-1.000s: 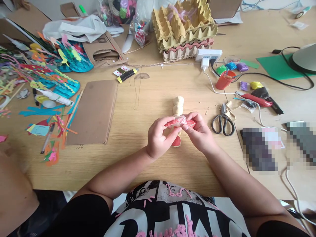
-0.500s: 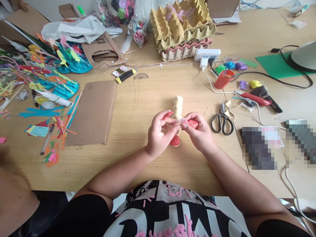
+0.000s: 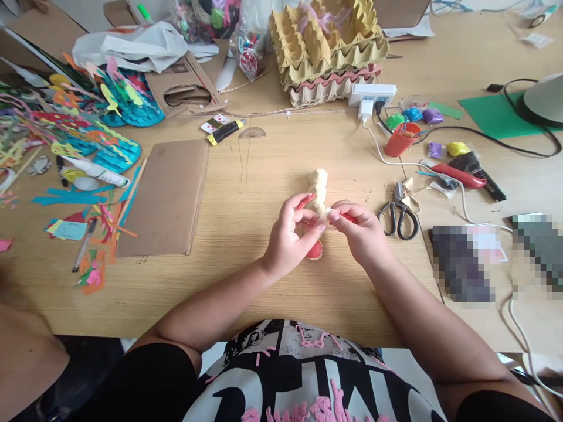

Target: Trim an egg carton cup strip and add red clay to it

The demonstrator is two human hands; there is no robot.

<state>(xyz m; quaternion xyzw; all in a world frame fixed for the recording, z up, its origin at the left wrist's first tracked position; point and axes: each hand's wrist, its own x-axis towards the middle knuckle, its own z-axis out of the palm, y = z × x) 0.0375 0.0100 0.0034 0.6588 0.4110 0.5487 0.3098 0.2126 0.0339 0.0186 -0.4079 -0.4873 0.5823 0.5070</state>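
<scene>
My left hand and my right hand meet fingertip to fingertip above the table, both closed. A small red piece, perhaps modelling clay, is held in the curled fingers of my left hand. Under the fingers of my right hand shows part of a shiny red piece, like clay in a clear wrapper. Between the thumbs and fingertips is a small pale bit, too small to name. Below them lies a cream, bumpy row of egg-carton cups, with a red round end toward me. My hands hide its middle.
To the right lie black-handled scissors, a red cutter and a red cup. A cardboard sheet and paper scraps are on the left. Egg trays stand behind, beside a power strip. Another person's arm is at lower left.
My right fingers have closed further over the shiny red piece, so less of it shows. The fingertips still meet at nearly the same spot. The view has shifted slightly.
</scene>
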